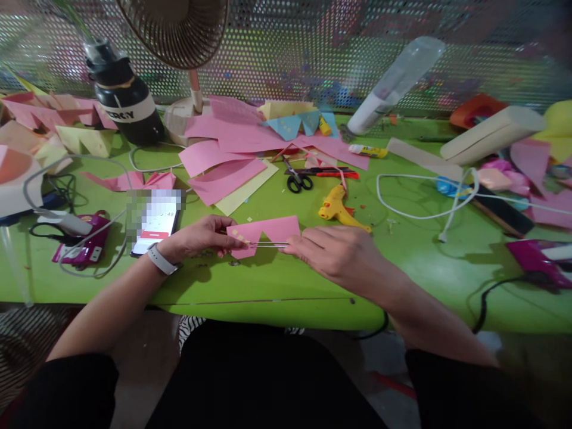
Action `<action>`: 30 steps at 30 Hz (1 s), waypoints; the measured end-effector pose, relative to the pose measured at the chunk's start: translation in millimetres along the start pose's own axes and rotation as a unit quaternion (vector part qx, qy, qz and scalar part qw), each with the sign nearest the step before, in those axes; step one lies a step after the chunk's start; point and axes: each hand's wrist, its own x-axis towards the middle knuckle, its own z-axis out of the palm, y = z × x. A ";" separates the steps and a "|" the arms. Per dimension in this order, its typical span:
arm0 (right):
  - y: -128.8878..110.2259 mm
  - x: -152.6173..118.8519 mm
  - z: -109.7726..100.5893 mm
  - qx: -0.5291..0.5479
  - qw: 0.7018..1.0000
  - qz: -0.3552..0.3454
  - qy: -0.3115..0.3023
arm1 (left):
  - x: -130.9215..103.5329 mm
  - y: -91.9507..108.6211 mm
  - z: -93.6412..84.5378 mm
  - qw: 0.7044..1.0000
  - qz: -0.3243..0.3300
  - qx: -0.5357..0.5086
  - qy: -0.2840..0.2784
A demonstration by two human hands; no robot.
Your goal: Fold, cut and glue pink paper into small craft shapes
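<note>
My left hand (203, 236), a pale watch strap at its wrist, pinches the left end of a folded pink paper piece (282, 229). A triangular notch is cut in the paper's lower edge, and several small yellow squares (240, 235) sit along its left part. My right hand (335, 253) is closed round metal tweezers (269, 244). Their thin prongs point left across the notch, with the tips close to the yellow squares and my left fingertips. Whether the tips grip a square cannot be made out.
Beyond my hands lie a yellow glue gun (336, 207), black-handled scissors (298, 180), a glue stick (367, 151) and pink paper sheets (227, 179). A phone (156, 221) lies left, near a purple power socket (87, 244). A white cable (413, 215) loops at right. A bottle (127, 107) and fan (176, 30) stand behind.
</note>
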 end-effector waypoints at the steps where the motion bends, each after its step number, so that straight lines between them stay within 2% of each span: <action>1: -0.2 0.2 0.1 0.001 1.000 0.001 -0.001 | 0.1 -0.3 -0.1 1.000 0.000 -0.001 0.002; 17: 2.0 -1.3 6.1 0.029 0.999 0.014 -0.006 | -2.8 4.8 2.6 1.000 0.004 0.018 0.005; 22: 5.5 -4.4 16.2 0.106 0.992 0.062 -0.019 | -4.1 8.4 5.7 1.000 -0.001 0.013 0.012; 30: 3.0 -13.9 29.2 0.219 0.961 0.166 -0.036 | -5.3 11.2 8.4 1.000 -0.008 0.003 0.019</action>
